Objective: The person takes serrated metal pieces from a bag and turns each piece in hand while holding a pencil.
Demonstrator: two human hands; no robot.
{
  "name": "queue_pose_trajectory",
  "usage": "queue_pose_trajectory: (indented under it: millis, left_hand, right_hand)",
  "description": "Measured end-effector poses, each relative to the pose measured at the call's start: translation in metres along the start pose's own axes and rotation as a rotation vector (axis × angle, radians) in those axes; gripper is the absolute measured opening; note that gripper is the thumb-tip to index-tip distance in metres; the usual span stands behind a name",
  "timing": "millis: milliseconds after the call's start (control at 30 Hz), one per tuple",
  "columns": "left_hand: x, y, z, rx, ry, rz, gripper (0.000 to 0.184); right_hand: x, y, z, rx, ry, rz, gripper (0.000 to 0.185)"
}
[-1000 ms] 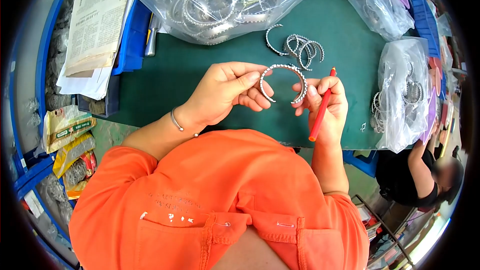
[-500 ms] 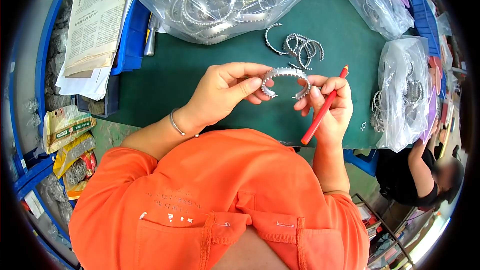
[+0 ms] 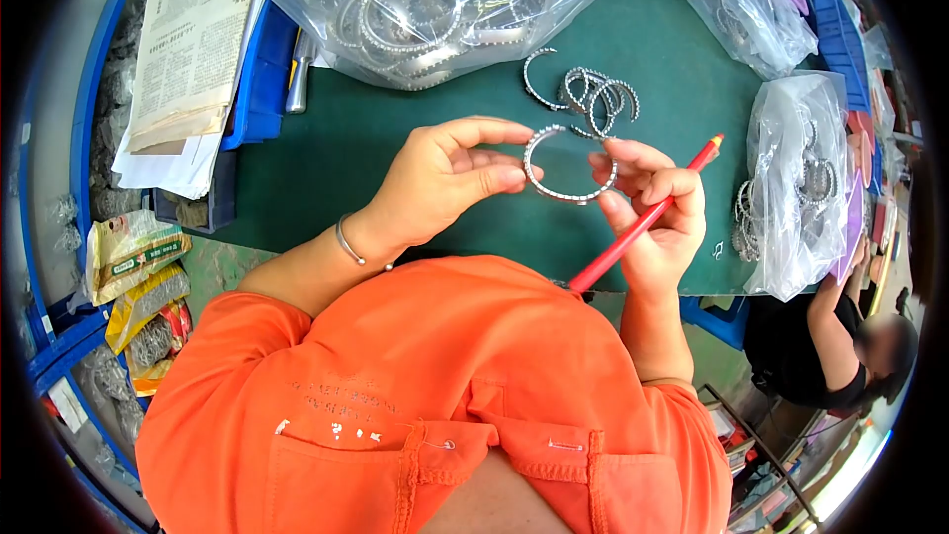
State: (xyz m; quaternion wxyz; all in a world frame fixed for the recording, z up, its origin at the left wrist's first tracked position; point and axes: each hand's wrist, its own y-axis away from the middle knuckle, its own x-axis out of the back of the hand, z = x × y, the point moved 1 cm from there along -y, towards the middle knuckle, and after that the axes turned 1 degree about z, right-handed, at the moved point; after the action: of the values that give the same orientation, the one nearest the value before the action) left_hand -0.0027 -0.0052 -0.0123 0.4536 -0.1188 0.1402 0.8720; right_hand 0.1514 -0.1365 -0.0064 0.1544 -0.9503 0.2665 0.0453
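A silver studded open bangle (image 3: 569, 198) is held up between my two hands over the green table (image 3: 326, 168). My left hand (image 3: 450, 173) pinches its left side between thumb and fingers. On its right side the fingertips of my right hand (image 3: 657, 203) hold it, and the same hand has a red pencil (image 3: 643, 224) slanting across the palm, its tip at the upper right. The bangle's gap now faces up and away from me. Just beyond it, several similar bangles (image 3: 598, 99) lie in a loose cluster on the table.
A large clear bag of bangles (image 3: 425, 30) fills the table's far side. More bagged bangles (image 3: 796, 188) lie at the right. Newspapers (image 3: 188, 49) rest over a blue bin (image 3: 262, 79) at the left. A co-worker in black (image 3: 806, 351) is at the lower right.
The bangle has been turned over, so its gap, which faced me, now faces away. My right hand has shifted slightly right, and the red pencil has tilted flatter.
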Motion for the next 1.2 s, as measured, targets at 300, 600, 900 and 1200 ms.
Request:
queue_pose_trajectory:
  millis: [300, 600, 900, 1200]
  left_hand:
    - [0.002, -0.001, -0.007, 0.1, 0.12, -0.003, 0.028]
    - [0.002, -0.001, -0.006, 0.043, 0.145, -0.017, 0.025]
    - [-0.001, 0.0, 0.011, -0.279, -0.013, -0.047, 0.024]
    - [-0.008, 0.0, 0.029, -0.649, -0.507, -0.205, 0.026]
  right_hand:
    - [-0.007, -0.004, -0.009, 0.256, 0.156, -0.186, 0.035]
    - [-0.007, -0.004, -0.015, 0.34, 0.3, -0.204, 0.036]
    - [0.006, 0.011, 0.006, 0.078, 0.054, -0.015, 0.036]
    - [0.004, 0.013, 0.01, 0.003, -0.02, -0.053, 0.035]
